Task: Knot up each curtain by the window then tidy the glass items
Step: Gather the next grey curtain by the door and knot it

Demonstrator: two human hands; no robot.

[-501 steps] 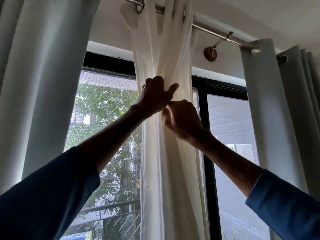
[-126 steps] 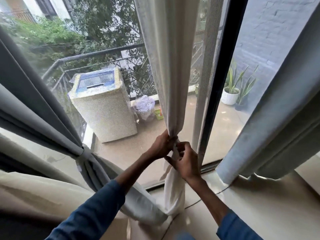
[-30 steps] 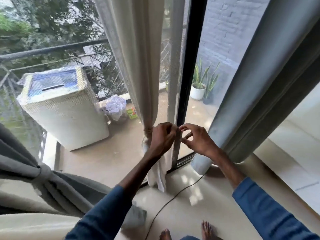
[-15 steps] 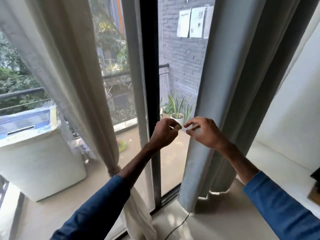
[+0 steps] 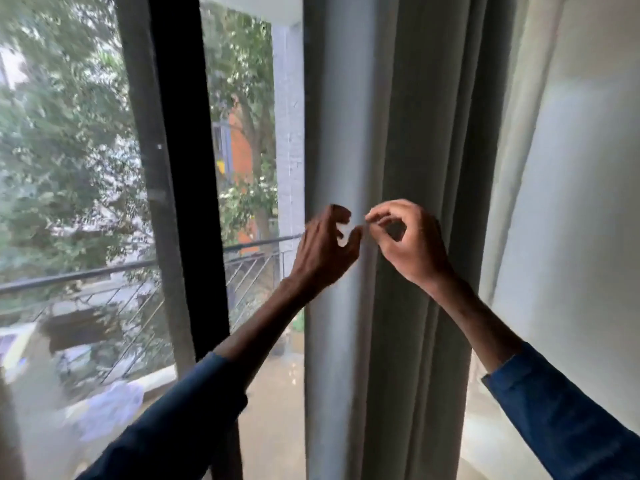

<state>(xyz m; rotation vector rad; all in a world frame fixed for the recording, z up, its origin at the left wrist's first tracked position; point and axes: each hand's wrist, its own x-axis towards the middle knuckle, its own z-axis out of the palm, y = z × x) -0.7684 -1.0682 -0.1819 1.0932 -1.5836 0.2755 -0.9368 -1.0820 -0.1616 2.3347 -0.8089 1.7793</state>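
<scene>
The grey curtain (image 5: 398, 133) is being shown hanging straight down in long folds, unknotted, just to the right of the black frame (image 5: 173, 168), with the white wall (image 5: 588, 202) on its other side. Both hands are being held up in front of it, close together, the arms being stretched up from the lower corners in blue sleeves (image 5: 180, 420).

The left hand (image 5: 323, 247) is being held over the curtain's left fold. Its fingers are being hooked loosely over and kept apart from the raised thumb, so that cloth is being seen through the gap, and nothing is being gripped by it as far as can be seen.

The right hand (image 5: 410, 242) is being held just beside it, with thumb and forefinger being brought tip to tip in a ring. Whether a fold or some small thing is being pinched there cannot be told, the fingertips being blurred. The left thumb is being held very near the right fingertips, and whether they are touching cannot be told.

Through the pane, a dark railing (image 5: 104, 271) and trees (image 5: 62, 150) are being seen, blurred.
</scene>
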